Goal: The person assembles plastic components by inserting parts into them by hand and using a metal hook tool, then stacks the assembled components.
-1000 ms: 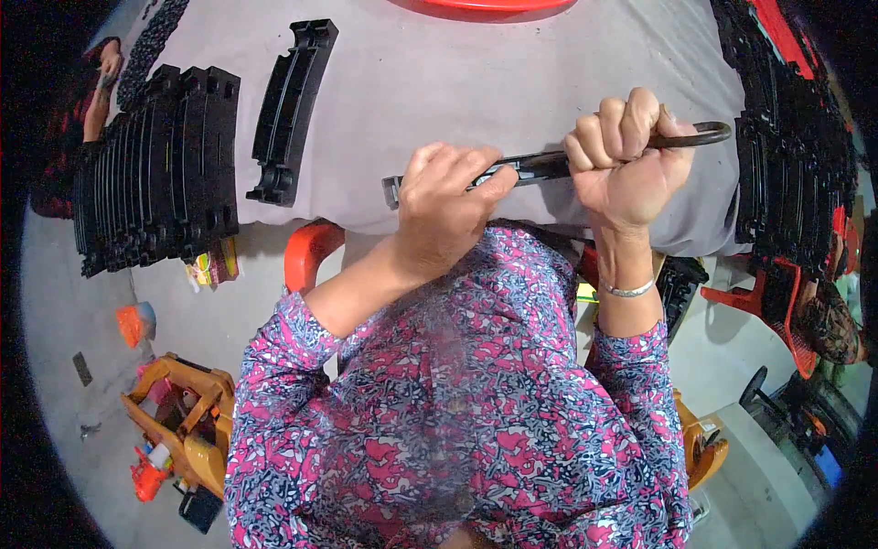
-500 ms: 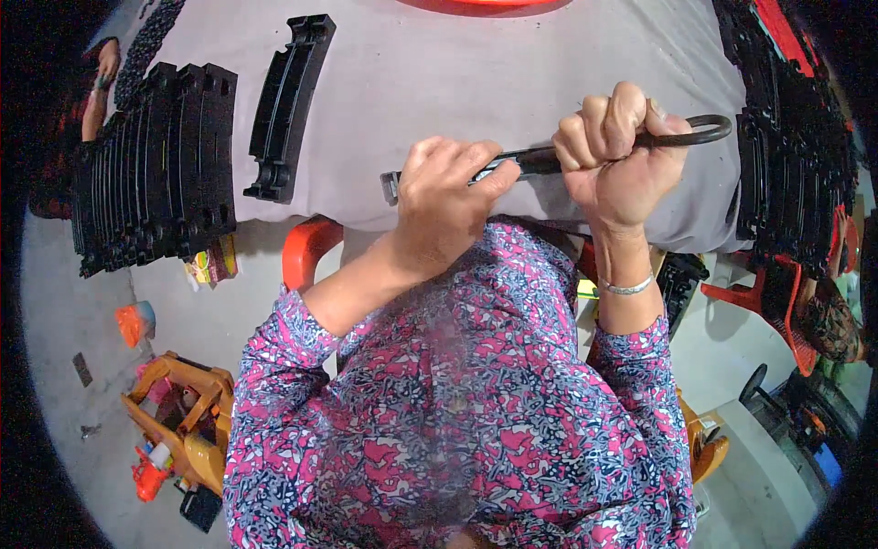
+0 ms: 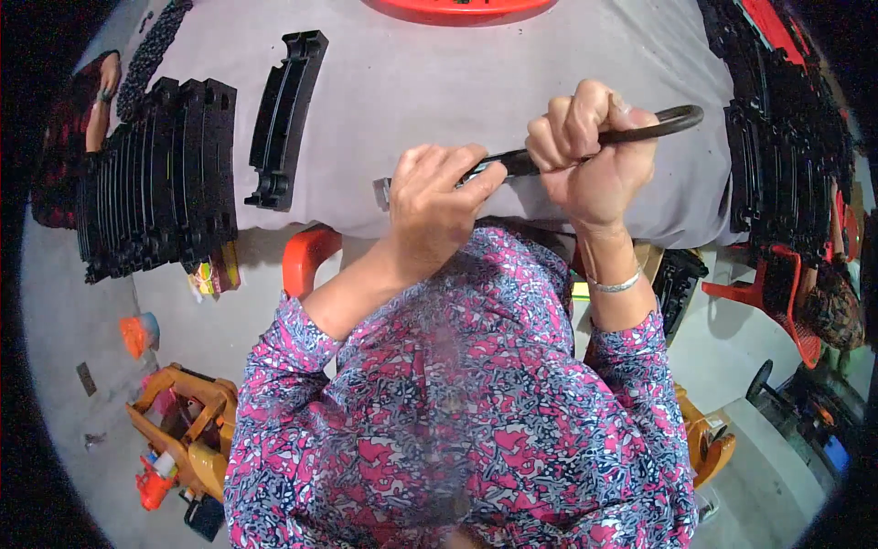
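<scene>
Both my hands grip a long black tool with a curved, looped end, held just above the cloth near the table's front edge. My left hand is closed round its left part, where a grey squared tip pokes out past the fingers. My right hand is a fist round the other end, and the curved loop sticks out beyond it to the right. Between the hands a black shaft shows; the fingers hide the rest. A black ribbed plastic piece lies alone on the table, left of my left hand.
Rows of similar black pieces stand at the left and right table edges. A red round tray is at the back. Another person's hand shows far left. A red chair is under the table edge.
My right hand and the tool's curved end have shifted slightly left. The table and its pieces sit slightly lower in the picture. Both hands keep their grip.
</scene>
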A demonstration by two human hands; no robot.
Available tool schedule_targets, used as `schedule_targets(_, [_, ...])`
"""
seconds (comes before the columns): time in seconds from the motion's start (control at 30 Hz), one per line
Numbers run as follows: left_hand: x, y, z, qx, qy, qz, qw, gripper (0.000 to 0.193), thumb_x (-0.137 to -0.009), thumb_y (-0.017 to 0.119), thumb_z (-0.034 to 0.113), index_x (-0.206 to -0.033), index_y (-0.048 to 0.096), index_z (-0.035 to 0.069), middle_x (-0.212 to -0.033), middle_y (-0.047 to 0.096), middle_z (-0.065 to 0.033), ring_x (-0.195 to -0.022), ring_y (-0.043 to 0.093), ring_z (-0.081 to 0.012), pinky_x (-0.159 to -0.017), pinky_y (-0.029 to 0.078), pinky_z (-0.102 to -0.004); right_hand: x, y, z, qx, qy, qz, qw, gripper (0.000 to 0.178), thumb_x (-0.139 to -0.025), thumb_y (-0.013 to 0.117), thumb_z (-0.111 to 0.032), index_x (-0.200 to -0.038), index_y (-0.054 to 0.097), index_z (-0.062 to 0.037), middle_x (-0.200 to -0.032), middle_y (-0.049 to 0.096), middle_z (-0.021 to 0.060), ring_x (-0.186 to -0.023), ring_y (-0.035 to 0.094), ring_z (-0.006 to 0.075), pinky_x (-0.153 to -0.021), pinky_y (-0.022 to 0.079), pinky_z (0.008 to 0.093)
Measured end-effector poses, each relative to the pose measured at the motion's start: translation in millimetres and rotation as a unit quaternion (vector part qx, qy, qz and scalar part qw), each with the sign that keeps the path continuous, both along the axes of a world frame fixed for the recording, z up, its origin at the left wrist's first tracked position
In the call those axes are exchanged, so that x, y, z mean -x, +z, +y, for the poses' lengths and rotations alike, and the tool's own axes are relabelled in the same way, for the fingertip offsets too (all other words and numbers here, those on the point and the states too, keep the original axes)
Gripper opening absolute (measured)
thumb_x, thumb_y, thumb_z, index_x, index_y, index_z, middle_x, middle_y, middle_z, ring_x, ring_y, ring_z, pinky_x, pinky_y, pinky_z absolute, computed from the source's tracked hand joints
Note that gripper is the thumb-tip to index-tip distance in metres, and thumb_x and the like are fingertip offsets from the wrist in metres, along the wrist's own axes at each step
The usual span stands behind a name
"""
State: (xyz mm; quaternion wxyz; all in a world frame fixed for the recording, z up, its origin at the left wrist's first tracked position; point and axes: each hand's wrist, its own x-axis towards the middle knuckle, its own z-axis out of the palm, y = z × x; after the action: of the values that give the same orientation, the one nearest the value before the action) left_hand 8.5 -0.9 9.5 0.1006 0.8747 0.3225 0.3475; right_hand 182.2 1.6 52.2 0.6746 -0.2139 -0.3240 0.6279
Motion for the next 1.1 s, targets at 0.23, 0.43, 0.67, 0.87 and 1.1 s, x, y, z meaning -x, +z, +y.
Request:
schedule_targets(0.23, [0.8, 0.9, -1.7, 0.011, 0.006, -0.008, 1.000, 0.024, -0.074, 0.067, 0.010, -0.097, 0.070, 0.013, -0.100, 0.065, -0.0062, -0.087, 0.062, -0.0258, -0.080, 0.045, -0.0400, 4.3, 12.4, 9.6, 0.022, 0.022, -0.052, 0.998, 0.053, -0.099, 0.031, -0.049, -0.062, 0.035, -0.0105, -0.053, 0.027, -0.0035, -0.046, 0.019, 0.0077, -0.042, 0.017, 0.0260])
schedule_targets(0.43, [2.0, -2.9, -0.9, 0.000, -0.001, -0.011, 1.000, 0.029, -0.074, 0.064, 0.011, -0.103, 0.068, 0.015, -0.101, 0.063, -0.0045, -0.087, 0.061, -0.0244, -0.080, 0.044, -0.0401, 8.8, 23.7, 15.9, 0.088, 0.030, -0.177, 0.980, 0.054, -0.099, 0.028, -0.048, -0.060, 0.035, -0.0108, -0.053, 0.031, -0.0042, -0.046, 0.027, 0.0059, -0.043, 0.019, 0.0242])
schedule_targets(0.67, [4.3, -8.4, -0.5, 0.001, -0.010, -0.001, 1.000, 0.028, -0.075, 0.065, 0.016, -0.102, 0.067, 0.019, -0.101, 0.059, 0.0003, -0.088, 0.059, -0.0200, -0.080, 0.043, -0.0384, 17.4, 15.8, 18.1, 0.090, 0.048, -0.255, 0.962, 0.050, -0.097, 0.033, -0.045, -0.061, 0.034, -0.0110, -0.053, 0.030, -0.0026, -0.047, 0.026, 0.0093, -0.045, 0.022, 0.0272])
schedule_targets(0.87, [5.0, -2.5, -1.6, 0.002, -0.011, 0.018, 1.000, 0.031, -0.072, 0.068, 0.023, -0.102, 0.066, 0.019, -0.104, 0.059, 0.0022, -0.093, 0.059, -0.0172, -0.079, 0.043, -0.0372, 9.3, 12.4, 14.8, 0.102, 0.044, -0.122, 0.986, 0.051, -0.098, 0.033, -0.045, -0.061, 0.033, -0.0109, -0.053, 0.028, -0.0034, -0.045, 0.023, 0.0081, -0.043, 0.019, 0.0261])
schedule_targets(1.1, [3.5, -4.2, -4.6, 0.006, 0.005, 0.009, 1.000, 0.031, -0.070, 0.067, 0.021, -0.101, 0.066, 0.018, -0.106, 0.060, 0.0020, -0.095, 0.059, -0.0165, -0.081, 0.043, -0.0367, 0.3, 25.9, 16.6, 0.100, 0.078, -0.012, 0.992, 0.050, -0.098, 0.033, -0.045, -0.061, 0.034, -0.0103, -0.053, 0.025, -0.0044, -0.046, 0.018, 0.0072, -0.043, 0.017, 0.0255])
